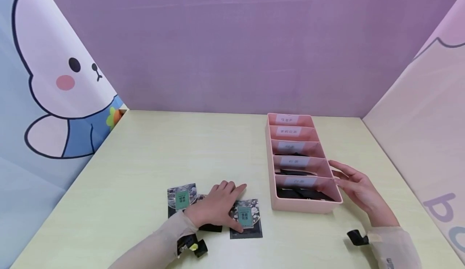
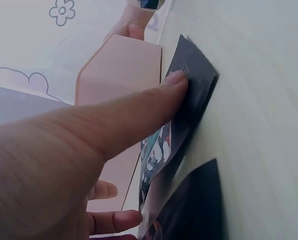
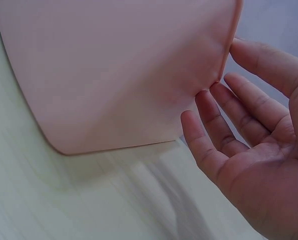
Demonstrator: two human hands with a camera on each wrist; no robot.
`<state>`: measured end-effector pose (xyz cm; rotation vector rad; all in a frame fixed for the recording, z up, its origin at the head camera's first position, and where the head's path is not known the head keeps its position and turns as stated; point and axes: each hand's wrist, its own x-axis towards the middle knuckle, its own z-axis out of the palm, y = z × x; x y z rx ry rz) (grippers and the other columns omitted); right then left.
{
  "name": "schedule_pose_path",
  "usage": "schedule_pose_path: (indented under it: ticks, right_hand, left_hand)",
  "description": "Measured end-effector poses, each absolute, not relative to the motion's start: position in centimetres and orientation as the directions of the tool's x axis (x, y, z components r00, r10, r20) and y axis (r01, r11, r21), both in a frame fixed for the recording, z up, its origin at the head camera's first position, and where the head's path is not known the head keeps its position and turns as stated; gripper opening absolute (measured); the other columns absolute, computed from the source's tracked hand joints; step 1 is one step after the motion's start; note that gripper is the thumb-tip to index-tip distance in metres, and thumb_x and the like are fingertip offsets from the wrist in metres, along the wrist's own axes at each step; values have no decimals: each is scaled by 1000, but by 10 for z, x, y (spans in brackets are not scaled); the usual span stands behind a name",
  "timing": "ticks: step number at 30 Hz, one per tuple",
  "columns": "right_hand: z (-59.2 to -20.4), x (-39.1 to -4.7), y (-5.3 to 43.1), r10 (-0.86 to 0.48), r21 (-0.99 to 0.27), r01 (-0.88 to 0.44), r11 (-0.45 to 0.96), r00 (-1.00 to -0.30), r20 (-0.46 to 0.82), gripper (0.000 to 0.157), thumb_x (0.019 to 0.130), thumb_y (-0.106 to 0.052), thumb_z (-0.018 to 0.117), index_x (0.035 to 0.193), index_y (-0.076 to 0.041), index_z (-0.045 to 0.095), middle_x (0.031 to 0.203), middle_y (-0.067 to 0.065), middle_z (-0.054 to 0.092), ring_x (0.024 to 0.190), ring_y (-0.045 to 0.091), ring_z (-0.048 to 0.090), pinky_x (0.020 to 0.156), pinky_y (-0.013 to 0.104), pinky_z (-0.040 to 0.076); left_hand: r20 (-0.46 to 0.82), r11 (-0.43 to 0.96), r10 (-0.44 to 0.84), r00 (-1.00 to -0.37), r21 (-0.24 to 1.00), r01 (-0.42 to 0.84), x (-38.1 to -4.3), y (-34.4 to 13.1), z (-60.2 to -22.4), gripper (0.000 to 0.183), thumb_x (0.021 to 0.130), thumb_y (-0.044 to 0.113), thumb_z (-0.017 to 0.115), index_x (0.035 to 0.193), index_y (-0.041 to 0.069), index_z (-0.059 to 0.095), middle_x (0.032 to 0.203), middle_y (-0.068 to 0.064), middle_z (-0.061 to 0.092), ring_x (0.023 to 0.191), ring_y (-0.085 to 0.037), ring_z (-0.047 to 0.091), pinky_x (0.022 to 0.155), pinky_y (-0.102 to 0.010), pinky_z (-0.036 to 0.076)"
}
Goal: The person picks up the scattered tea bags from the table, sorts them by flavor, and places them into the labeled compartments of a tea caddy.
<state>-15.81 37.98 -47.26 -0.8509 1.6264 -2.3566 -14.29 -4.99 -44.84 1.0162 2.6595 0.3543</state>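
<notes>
My left hand [image 1: 216, 204] reaches over several flat dark tea sachets at the front of the table. Its straight thumb rests on the lower part of the rightmost tea sachet [image 1: 245, 216], which has a green label and a floral print. The other fingers spread past its upper edge. Seen from the left wrist, this sachet [image 2: 199, 85] stands bent under the thumb. Another sachet [image 1: 181, 196] lies at the left, and a middle one [image 1: 210, 228] is mostly hidden under the hand. My right hand [image 1: 357, 188] touches the right side of a pink divided box [image 1: 305, 205], fingers extended.
Paper labels mark the box's several compartments, and dark sachets [image 1: 301, 193] lie in the nearer ones. A purple backdrop [image 1: 232, 51] closes off the table's [image 1: 174, 148] far edge. Printed cloth panels flank both sides, the left panel [image 1: 54, 79] showing a cartoon animal.
</notes>
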Motion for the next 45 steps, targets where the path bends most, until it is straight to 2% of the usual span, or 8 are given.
schedule_pose_path:
  ticks: [7, 14, 19, 27, 31, 34, 40, 45]
  right_hand:
    - [-474, -158, 380, -427, -895, -186, -405, -828, 365, 55, 96, 23, 35, 145, 1, 49, 140, 6, 58, 126, 16, 56, 99, 25, 46]
    - [-473, -159, 380, -442, -890, -177, -421, -817, 371, 56, 96, 24, 35, 146, 1, 48, 141, 6, 57, 128, 16, 55, 100, 25, 45]
    - [-472, -158, 380, -439, -891, -184, -416, -817, 374, 55, 96, 23, 36, 146, 2, 47, 141, 6, 57, 128, 16, 55, 100, 25, 45]
    - [-472, -159, 380, -438, -897, -194, -398, -818, 372, 55, 96, 23, 36, 146, 2, 47, 141, 5, 57, 128, 16, 54, 99, 25, 46]
    - [-471, -159, 380, -449, -892, -184, -413, -811, 375, 56, 96, 24, 36, 146, 2, 46, 142, 5, 56, 128, 16, 54, 100, 25, 45]
    - [-471, -159, 380, -450, -889, -177, -422, -811, 375, 56, 96, 24, 36, 146, 2, 47, 142, 6, 57, 128, 16, 54, 100, 25, 45]
    - [-471, -158, 380, -442, -890, -176, -421, -817, 370, 56, 96, 24, 35, 145, 1, 48, 141, 6, 57, 128, 16, 55, 100, 25, 46]
    - [-472, -158, 380, -442, -887, -168, -429, -818, 369, 55, 96, 24, 36, 145, 1, 48, 141, 6, 57, 127, 16, 55, 100, 25, 46]
  left_hand:
    - [-160, 719, 676, -720, 361, 595, -146, -49, -452, 99, 74, 57, 82, 151, 10, 40, 115, -3, 47, 97, -17, 39, 83, -35, 36]
    - [-157, 713, 663, -732, 433, 552, -148, -49, -453, 97, 73, 49, 87, 150, 11, 42, 119, -3, 50, 100, -17, 43, 85, -39, 34]
    - [-101, 687, 673, -733, 453, 568, -152, -50, -452, 83, 77, 38, 87, 146, 12, 49, 120, -2, 58, 97, -16, 40, 85, -37, 34]
    - [-20, 578, 713, -701, 582, 572, -161, -57, -449, 68, 89, 19, 76, 150, 11, 46, 94, 5, 55, 89, -15, 39, 76, -30, 40]
    - [1, 537, 719, -695, 634, 556, -166, -60, -450, 61, 93, 13, 71, 149, 11, 48, 108, 1, 64, 83, -10, 46, 85, -32, 44]
    - [-3, 495, 713, -701, 710, 500, -168, -63, -449, 56, 95, 8, 68, 148, 11, 49, 127, -5, 63, 65, -7, 53, 87, -33, 49]
    - [36, 431, 676, -736, 791, 434, -174, -67, -449, 58, 92, 4, 71, 145, 8, 51, 100, -4, 60, 55, -7, 51, 58, -25, 47]
    - [107, 357, 629, -770, 840, 408, -179, -72, -448, 48, 90, 1, 71, 136, 4, 59, 107, -12, 63, 55, -18, 58, 49, -24, 43]
